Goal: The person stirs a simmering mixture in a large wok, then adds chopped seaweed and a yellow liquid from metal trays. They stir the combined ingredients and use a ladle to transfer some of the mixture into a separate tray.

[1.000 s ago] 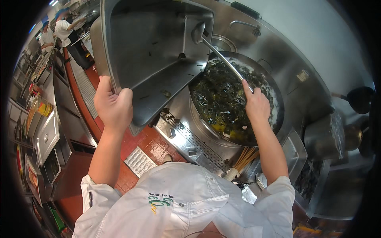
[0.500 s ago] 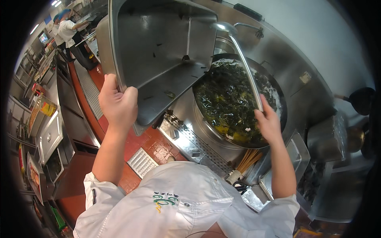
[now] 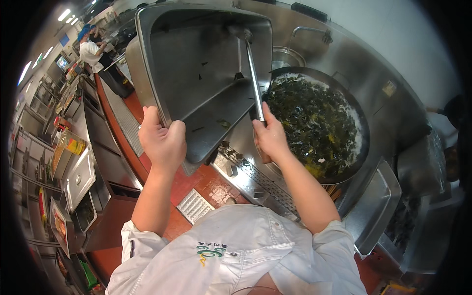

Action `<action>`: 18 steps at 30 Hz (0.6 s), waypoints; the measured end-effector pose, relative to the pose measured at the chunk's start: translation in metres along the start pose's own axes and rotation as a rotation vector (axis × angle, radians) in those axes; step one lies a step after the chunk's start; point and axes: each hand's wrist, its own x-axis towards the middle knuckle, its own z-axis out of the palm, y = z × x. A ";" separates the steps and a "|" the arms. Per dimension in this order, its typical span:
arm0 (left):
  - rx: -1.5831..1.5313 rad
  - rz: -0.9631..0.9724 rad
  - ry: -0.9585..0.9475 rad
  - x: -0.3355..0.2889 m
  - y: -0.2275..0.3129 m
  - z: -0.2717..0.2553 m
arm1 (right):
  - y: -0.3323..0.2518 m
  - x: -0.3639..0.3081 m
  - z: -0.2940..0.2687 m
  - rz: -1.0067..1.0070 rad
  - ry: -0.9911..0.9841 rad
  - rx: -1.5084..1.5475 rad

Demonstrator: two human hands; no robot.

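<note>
My left hand [image 3: 163, 136] is closed on the rim of a large, deep steel pan [image 3: 196, 69], tilted on its side towards the wok. A few dark leaf scraps cling to its inner walls. My right hand [image 3: 272, 135] grips the handle of a long steel ladle [image 3: 255, 81]; its bowl is inside the tilted pan, against the far wall. To the right sits a big round wok [image 3: 365, 142] full of dark green leaves in liquid with white foam at the edge.
A steel tray [image 3: 376, 211] leans at the right of the stove. Dark leaf scraps lie on the counter [image 3: 250, 169] in front of the wok. On the left stands a counter with a lidded pan [image 3: 80, 179]. Another person [image 3: 101, 59] works at the far left.
My right hand has moved left with the ladle, from over the wok to the tilted pan, and the ladle's bowl is now inside it. My left hand still holds the pan's rim.
</note>
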 end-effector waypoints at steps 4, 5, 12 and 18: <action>-0.032 -0.028 0.071 0.004 0.002 0.003 | 0.007 -0.024 -0.065 -0.186 0.067 -0.921; -0.060 -0.016 0.080 0.005 0.003 0.003 | 0.006 -0.034 -0.071 -0.165 0.021 -0.854; -0.055 -0.013 0.086 0.012 0.004 0.003 | -0.033 -0.096 -0.052 0.192 -0.443 0.935; -0.112 -0.044 0.074 0.013 0.001 0.003 | -0.059 -0.107 -0.053 0.253 -0.661 1.280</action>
